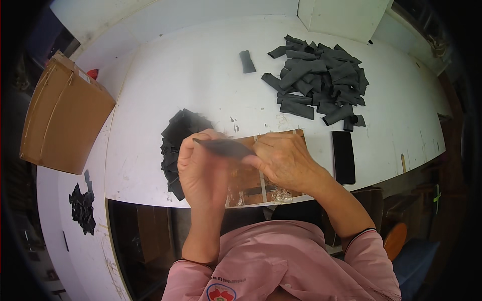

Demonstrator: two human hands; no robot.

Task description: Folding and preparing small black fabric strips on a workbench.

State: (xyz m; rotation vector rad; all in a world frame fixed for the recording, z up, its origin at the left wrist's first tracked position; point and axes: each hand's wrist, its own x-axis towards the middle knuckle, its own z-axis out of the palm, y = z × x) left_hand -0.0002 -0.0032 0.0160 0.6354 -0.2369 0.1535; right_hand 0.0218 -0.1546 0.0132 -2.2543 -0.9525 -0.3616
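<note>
A dark grey fabric sleeve (224, 147), short and flattened, is stretched between my two hands above the near edge of the table. My right hand (285, 156) pinches its right end between thumb and fingers. At the other end, the curled fingers of my left hand (203, 168) hold it; this hand is partly blurred. Under both hands lies a brown board (246, 183) with strips of clear tape. Just left of my left hand sits a layered stack of black pieces (173, 140), partly hidden by that hand.
A large heap of similar sleeves (321, 75) lies at the far right, with a single sleeve (247, 61) beside it. A black phone (343, 157) rests right of the board. At left stand a cardboard box (68, 115) and a small black bundle (82, 208).
</note>
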